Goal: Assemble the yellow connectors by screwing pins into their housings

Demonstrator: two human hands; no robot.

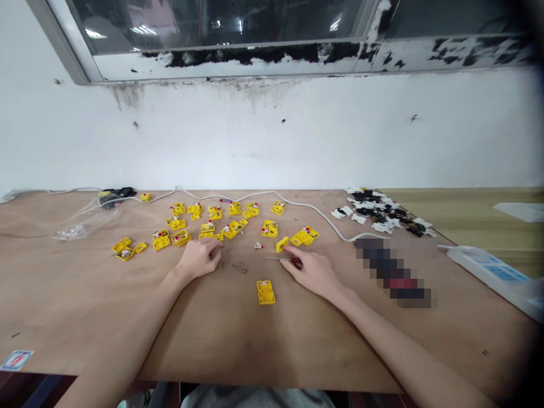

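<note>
The left hand [199, 258] curls low over the tabletop [204, 334]; whether it pinches anything I cannot tell. Right of it lie loose metal parts [240, 268], best kept from being brushed away, then an open yellow casing [266, 293] on the near side. The right hand [315, 272] grips the screwdriver [295, 261], its fingers at a yellow cover [281, 245]; keep the blade steady and clear of fingers. A plastic bag [80, 224] lies far left, more yellow casings [251, 211] crowd the far middle, and a white cable [332, 226] limits far-right reach
</note>
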